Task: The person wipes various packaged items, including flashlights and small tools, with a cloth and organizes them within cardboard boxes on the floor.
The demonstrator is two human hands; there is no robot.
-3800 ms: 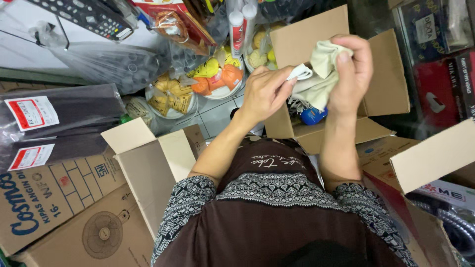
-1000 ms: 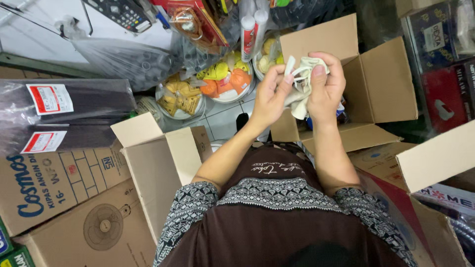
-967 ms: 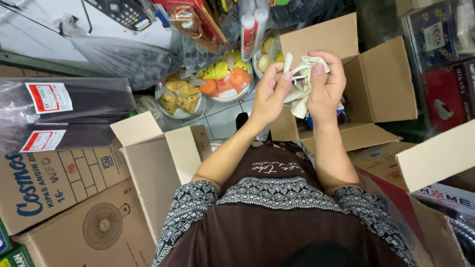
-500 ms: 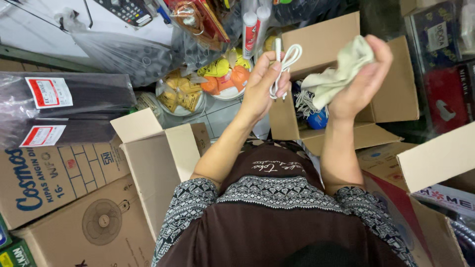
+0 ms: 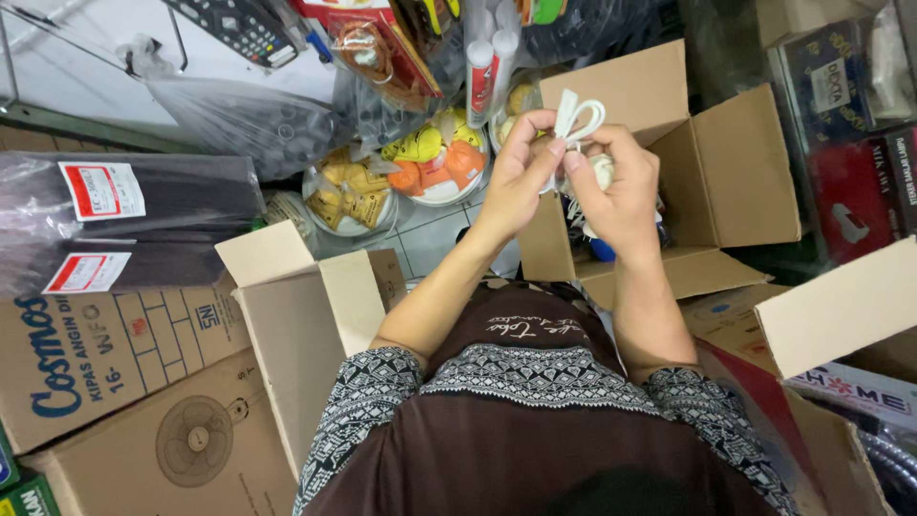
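Mostly hidden behind the right hand [image 5: 621,186], a pale bundle shows only at its edge. Both hands pinch a looped white cord [image 5: 579,117], the left hand [image 5: 521,172] closed on it too, held above the open cardboard box [image 5: 735,172]. Beside the box, plates of toys sit on a tiled floor among stacked cartons.

White cord [image 5: 580,115] — brown cardboard box [image 5: 726,162] — black-and-white patterned sleeves [image 5: 368,401]

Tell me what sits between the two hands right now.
In the head view, a looped white cord sits pinched between the left hand and right hand, held above the open cardboard box.
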